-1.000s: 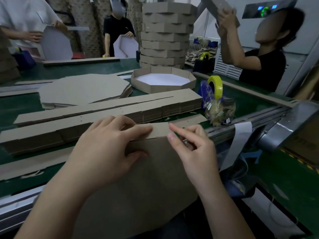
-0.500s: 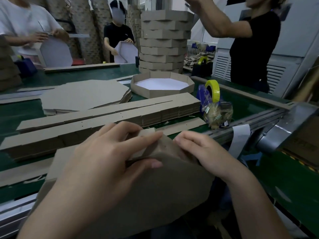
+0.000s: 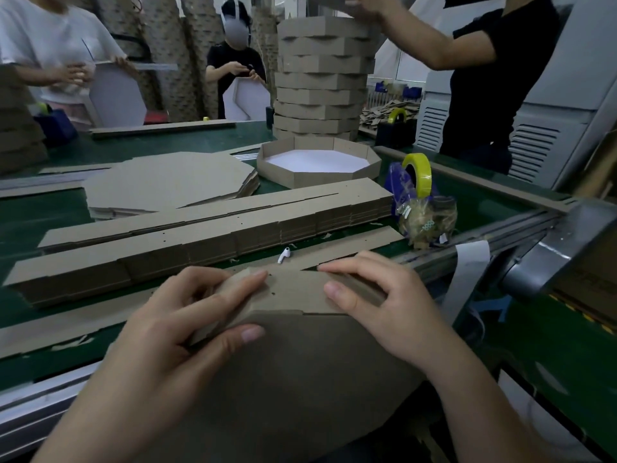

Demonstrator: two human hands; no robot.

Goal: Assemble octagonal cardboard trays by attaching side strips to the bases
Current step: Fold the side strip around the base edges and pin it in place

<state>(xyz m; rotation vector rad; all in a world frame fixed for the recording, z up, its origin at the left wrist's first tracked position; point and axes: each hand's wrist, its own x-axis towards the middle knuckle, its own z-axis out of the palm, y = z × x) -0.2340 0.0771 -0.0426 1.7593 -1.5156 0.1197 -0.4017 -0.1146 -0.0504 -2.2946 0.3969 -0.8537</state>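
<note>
A brown octagonal cardboard base point(image 3: 300, 379) lies tilted toward me over the table's near edge. A cardboard side strip point(image 3: 293, 292) is folded along its far edge. My left hand point(image 3: 187, 322) grips the strip's left part, fingers over the top and thumb on the base. My right hand point(image 3: 384, 305) holds the strip's right part the same way, thumb pressing its face. Stacks of flat side strips point(image 3: 200, 235) lie just beyond my hands. Further back rest a pile of flat octagonal bases point(image 3: 167, 182) and a finished tray point(image 3: 320, 177) with a white floor.
A tall stack of finished trays point(image 3: 320, 71) stands at the back; a person in black reaches over it. A yellow tape roll point(image 3: 417, 173) and a plastic bag point(image 3: 424, 218) sit at right. A white earbud point(image 3: 283, 255) lies on the green table. Two more people work at the far side.
The base has tipped flatter toward me and the strip now lies folded along its far edge. Both hands have spread apart along the strip. The person at right moved closer to the tall stack.
</note>
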